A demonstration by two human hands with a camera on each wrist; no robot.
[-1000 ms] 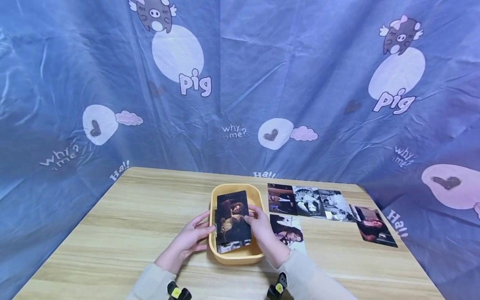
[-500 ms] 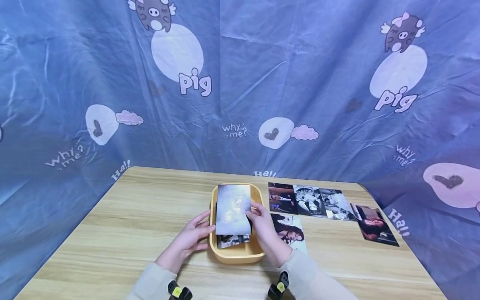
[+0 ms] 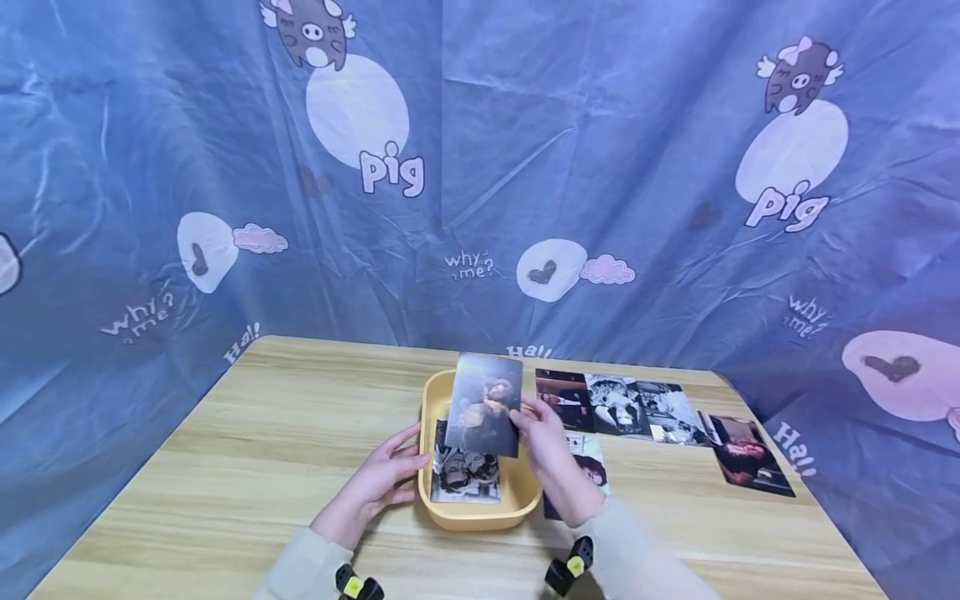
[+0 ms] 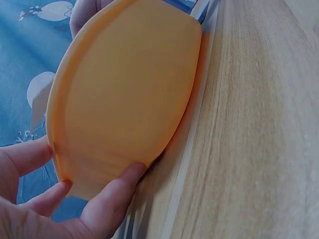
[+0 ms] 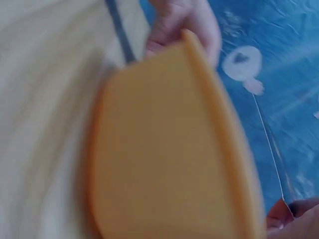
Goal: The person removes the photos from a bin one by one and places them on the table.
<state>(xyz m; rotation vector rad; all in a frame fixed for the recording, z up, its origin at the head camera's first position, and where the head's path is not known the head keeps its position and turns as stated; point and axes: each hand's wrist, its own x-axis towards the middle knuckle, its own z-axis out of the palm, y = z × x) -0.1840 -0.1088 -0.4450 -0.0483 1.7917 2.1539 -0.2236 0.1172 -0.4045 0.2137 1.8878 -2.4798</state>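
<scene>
A yellow plastic bin (image 3: 480, 523) stands on the table. My left hand (image 3: 386, 475) holds its left side, with the thumb at the rim and fingers (image 4: 112, 201) against the outer wall. Above the bin, my right hand (image 3: 546, 442) pinches a dark photo print (image 3: 486, 404) by its right edge, thumb on top. The print is tilted, and its glossy face catches the light. Below it, a black-and-white photo (image 3: 465, 483) lies inside the bin, its upper part covered. In the right wrist view, the bin's wall fills the middle and the right hand shows only at the lower corner.
To the right of the bin, a row of photos (image 3: 617, 404) lies along the table's back. A dark reddish photo (image 3: 750, 458) ends the row at the right. Another photo (image 3: 590, 458) is partly hidden by the right forearm. Behind hangs a blue printed cloth (image 3: 480, 167).
My right hand has lifted the dark photo up and to the right, off the stack in the bin. More of the black-and-white photo underneath now shows. The left hand has stayed on the bin.
</scene>
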